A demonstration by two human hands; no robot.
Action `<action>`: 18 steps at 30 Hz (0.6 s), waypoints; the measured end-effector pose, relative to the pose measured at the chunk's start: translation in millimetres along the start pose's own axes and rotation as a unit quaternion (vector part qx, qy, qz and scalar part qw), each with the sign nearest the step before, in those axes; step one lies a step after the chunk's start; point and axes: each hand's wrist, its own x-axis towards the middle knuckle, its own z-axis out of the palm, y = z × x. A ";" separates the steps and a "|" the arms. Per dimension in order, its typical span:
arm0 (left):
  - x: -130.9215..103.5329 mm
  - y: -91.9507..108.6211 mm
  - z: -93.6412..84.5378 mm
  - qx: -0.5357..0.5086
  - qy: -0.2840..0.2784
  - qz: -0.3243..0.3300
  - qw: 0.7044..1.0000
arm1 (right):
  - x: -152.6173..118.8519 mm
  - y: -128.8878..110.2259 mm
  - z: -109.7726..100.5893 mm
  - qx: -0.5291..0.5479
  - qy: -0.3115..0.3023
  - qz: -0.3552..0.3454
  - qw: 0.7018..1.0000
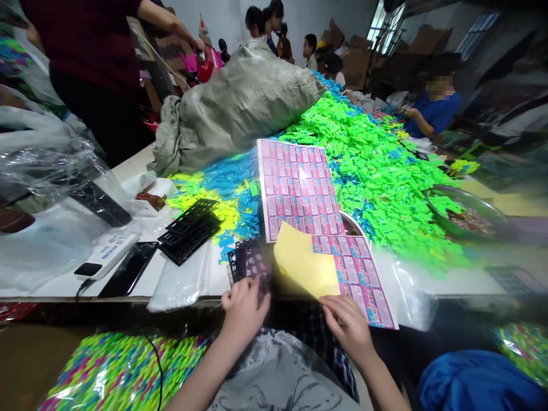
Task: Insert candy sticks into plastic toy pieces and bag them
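My right hand (347, 326) pinches the lower edge of a sticker sheet, whose yellow backing (306, 260) is folded partly over its pink and blue printed side (363, 274). Behind it lies another printed sticker sheet (295, 182), flat over the pile and the rim of a bowl. My left hand (245, 305) is at the table's front edge with its fingers apart, touching or just over a black lattice plastic piece (240, 260). More black lattice pieces (188, 231) are stacked to the left, beside clear plastic bags (177, 279).
A big heap of green plastic parts (377, 171) and blue ones spreads behind, with a grey sack (244, 103). On the left are a white power bank (107, 254) and a black phone (131, 268). A clear bowl (464, 214) stands right. Other people are around.
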 end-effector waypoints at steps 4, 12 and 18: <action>1.6 2.2 -5.7 -0.031 -0.012 0.019 0.999 | 12.1 -13.0 -14.8 0.035 -0.204 0.014 0.978; -10.4 9.2 -10.1 -0.169 -0.018 0.133 0.976 | 87.5 50.8 -10.8 -0.029 -0.108 0.067 0.991; -29.4 19.1 -15.3 -0.343 -0.034 0.257 0.903 | 74.5 72.6 5.1 -0.076 -0.199 0.046 0.976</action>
